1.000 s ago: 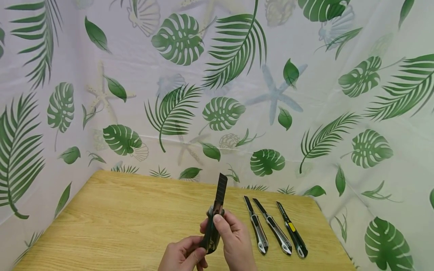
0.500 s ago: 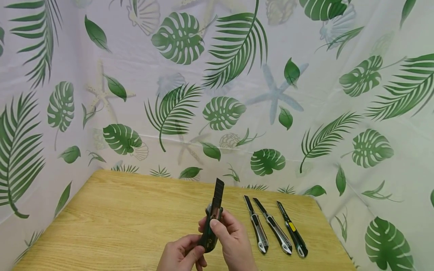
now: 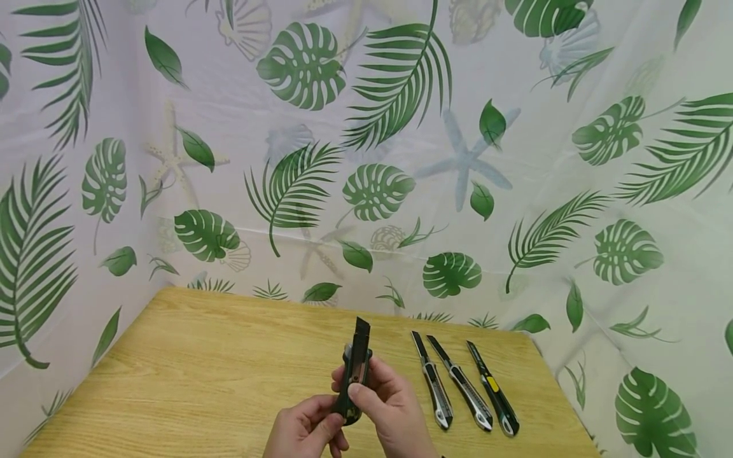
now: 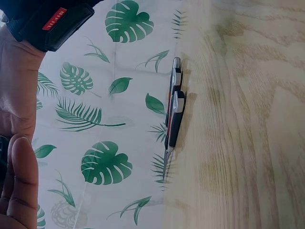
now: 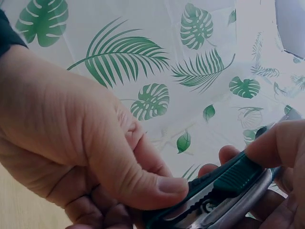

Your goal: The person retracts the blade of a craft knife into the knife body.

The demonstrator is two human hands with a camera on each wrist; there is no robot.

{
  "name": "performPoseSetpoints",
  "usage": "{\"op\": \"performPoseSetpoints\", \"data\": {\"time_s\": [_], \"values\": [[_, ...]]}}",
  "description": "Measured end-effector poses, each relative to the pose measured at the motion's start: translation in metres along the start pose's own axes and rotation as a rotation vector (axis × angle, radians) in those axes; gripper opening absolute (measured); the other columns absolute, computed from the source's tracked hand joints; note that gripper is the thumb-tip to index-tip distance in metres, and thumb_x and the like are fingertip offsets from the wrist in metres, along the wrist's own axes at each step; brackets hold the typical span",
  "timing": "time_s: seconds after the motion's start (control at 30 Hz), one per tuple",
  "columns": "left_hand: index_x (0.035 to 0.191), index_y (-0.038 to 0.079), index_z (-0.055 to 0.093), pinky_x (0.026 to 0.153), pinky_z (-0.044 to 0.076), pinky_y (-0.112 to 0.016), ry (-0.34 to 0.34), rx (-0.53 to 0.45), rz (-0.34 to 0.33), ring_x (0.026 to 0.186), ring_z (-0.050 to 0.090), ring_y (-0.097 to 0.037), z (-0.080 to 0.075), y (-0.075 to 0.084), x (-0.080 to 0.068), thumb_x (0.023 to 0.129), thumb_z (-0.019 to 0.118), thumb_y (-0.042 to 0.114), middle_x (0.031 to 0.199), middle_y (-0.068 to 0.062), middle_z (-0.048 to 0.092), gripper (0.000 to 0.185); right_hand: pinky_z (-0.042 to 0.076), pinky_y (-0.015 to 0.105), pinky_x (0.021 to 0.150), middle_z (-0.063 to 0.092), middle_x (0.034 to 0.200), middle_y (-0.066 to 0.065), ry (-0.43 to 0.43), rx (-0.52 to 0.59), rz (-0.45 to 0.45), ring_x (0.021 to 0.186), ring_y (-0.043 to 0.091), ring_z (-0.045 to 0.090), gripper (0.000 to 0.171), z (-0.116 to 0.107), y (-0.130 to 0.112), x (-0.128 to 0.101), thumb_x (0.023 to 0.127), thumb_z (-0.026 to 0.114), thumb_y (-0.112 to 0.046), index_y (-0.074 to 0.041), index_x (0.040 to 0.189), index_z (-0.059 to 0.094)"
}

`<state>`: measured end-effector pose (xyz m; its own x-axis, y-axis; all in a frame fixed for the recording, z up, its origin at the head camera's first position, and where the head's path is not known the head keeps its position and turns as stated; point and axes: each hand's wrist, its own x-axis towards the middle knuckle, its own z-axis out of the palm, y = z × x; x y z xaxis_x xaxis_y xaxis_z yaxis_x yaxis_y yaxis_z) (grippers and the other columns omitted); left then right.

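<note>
Hands are meeting low over the light wooden table (image 3: pixel 189 356) in the head view: the left hand (image 3: pixel 306 431) is curling round the butt of a dark green snap-off utility knife (image 3: pixel 354 381), and the right hand (image 3: pixel 389 410) is wrapping its body, thumb lying on the slider. A short stub of black blade is standing above the nose, pointing away from the person. Doing this well, I judge, means steady thumb pressure along the slider with fingers clear of the edge. Three slim utility knives (image 3: pixel 465 385) are lying side by side just right of the hands. No container is showing.

From the left wrist, those knives (image 4: pixel 172 117) are lying at the table's edge against the leaf-printed curtain (image 4: pixel 105 157); the grip itself is out of sight.

From the right wrist, the thumb (image 5: pixel 143 179) is pressing the ridged slider on the knife (image 5: pixel 224 191), with the other hand's fingers (image 5: pixel 276 143) pinching its end.
</note>
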<state>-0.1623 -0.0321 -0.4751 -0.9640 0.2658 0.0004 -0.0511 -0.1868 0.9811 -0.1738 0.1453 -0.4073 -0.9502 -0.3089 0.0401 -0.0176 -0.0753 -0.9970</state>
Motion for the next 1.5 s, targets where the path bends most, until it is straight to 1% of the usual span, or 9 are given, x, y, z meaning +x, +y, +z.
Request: {"op": "performPoseSetpoints", "data": {"time_s": [0.23, 0.3, 0.53, 0.73, 0.8, 1.0, 1.17, 1.37, 1.5], "values": [[0.127, -0.007, 0.071, 0.067, 0.063, -0.030, 0.021, -0.014, 0.008, 0.070, 0.072, -0.013, 0.0005, -0.0001, -0.0015, 0.104, 0.071, 0.015, 0.091, -0.020, 0.078, 0.032, 0.055, 0.034, 0.108, 0.074, 0.127, -0.008, -0.076, -0.014, 0.005, 0.122, 0.015, 0.070, 0.051, -0.0032, 0.0025, -0.0003, 0.107, 0.063, -0.014, -0.006, 0.156, 0.050], [0.126, -0.007, 0.070, 0.067, 0.063, -0.030, 0.025, -0.017, 0.012, 0.070, 0.072, -0.014, 0.0005, -0.0001, -0.0020, 0.103, 0.071, 0.014, 0.091, -0.019, 0.079, 0.032, 0.055, 0.034, 0.108, 0.074, 0.128, -0.008, -0.093, -0.018, 0.002, 0.122, 0.015, 0.070, 0.052, -0.0039, 0.0030, -0.0001, 0.107, 0.063, -0.013, -0.008, 0.157, 0.050], [0.124, -0.008, 0.068, 0.068, 0.063, -0.031, 0.022, -0.018, 0.021, 0.071, 0.073, -0.015, -0.0003, 0.0015, -0.0031, 0.103, 0.073, 0.017, 0.095, -0.018, 0.079, 0.033, 0.058, 0.032, 0.102, 0.072, 0.131, -0.008, -0.155, -0.010, -0.017, 0.122, 0.013, 0.071, 0.056, -0.0077, 0.0045, -0.0004, 0.105, 0.063, -0.006, -0.009, 0.159, 0.047], [0.122, -0.009, 0.068, 0.069, 0.064, -0.031, 0.021, -0.031, 0.013, 0.072, 0.074, -0.015, -0.0010, 0.0017, -0.0038, 0.102, 0.073, 0.018, 0.097, -0.017, 0.080, 0.034, 0.059, 0.032, 0.103, 0.069, 0.132, -0.008, -0.183, 0.013, 0.018, 0.125, 0.012, 0.069, 0.070, -0.0095, 0.0050, -0.0012, 0.103, 0.064, -0.003, -0.012, 0.167, 0.036], [0.122, -0.009, 0.067, 0.069, 0.064, -0.031, 0.020, -0.031, 0.015, 0.072, 0.074, -0.015, -0.0009, 0.0020, -0.0042, 0.102, 0.074, 0.019, 0.097, -0.017, 0.080, 0.035, 0.058, 0.032, 0.104, 0.069, 0.133, -0.008, -0.183, 0.024, 0.030, 0.126, 0.012, 0.068, 0.074, -0.0097, 0.0051, -0.0015, 0.103, 0.065, -0.003, -0.013, 0.169, 0.032], [0.121, -0.009, 0.067, 0.068, 0.063, -0.030, 0.021, -0.034, 0.023, 0.072, 0.074, -0.015, -0.0003, 0.0039, -0.0054, 0.101, 0.075, 0.019, 0.097, -0.018, 0.079, 0.036, 0.056, 0.031, 0.107, 0.069, 0.134, -0.007, -0.176, 0.028, 0.040, 0.125, 0.013, 0.068, 0.077, -0.0096, 0.0052, -0.0026, 0.102, 0.067, -0.004, -0.013, 0.169, 0.031], [0.122, -0.009, 0.067, 0.068, 0.063, -0.030, 0.014, -0.035, 0.019, 0.072, 0.074, -0.014, -0.0017, 0.0039, -0.0056, 0.101, 0.074, 0.019, 0.098, -0.016, 0.079, 0.036, 0.054, 0.029, 0.108, 0.069, 0.134, -0.007, -0.165, -0.017, 0.031, 0.124, 0.013, 0.068, 0.075, -0.0087, 0.0032, -0.0038, 0.102, 0.069, -0.005, -0.014, 0.168, 0.035], [0.124, -0.007, 0.068, 0.069, 0.062, -0.029, 0.000, 0.014, 0.046, 0.072, 0.073, -0.014, -0.0054, 0.0042, -0.0040, 0.103, 0.073, 0.019, 0.097, -0.015, 0.079, 0.034, 0.050, 0.025, 0.110, 0.071, 0.132, -0.008, -0.151, -0.136, -0.047, 0.123, 0.011, 0.069, 0.069, -0.0077, 0.0008, -0.0055, 0.103, 0.070, -0.010, -0.015, 0.166, 0.041], [0.126, -0.006, 0.069, 0.069, 0.063, -0.030, -0.006, 0.024, 0.046, 0.073, 0.073, -0.014, -0.0077, 0.0042, -0.0036, 0.103, 0.073, 0.022, 0.095, -0.012, 0.080, 0.037, 0.052, 0.025, 0.108, 0.072, 0.133, -0.005, -0.138, -0.170, -0.096, 0.122, 0.011, 0.070, 0.063, -0.0069, -0.0003, -0.0068, 0.107, 0.066, -0.012, -0.011, 0.164, 0.042]]}}
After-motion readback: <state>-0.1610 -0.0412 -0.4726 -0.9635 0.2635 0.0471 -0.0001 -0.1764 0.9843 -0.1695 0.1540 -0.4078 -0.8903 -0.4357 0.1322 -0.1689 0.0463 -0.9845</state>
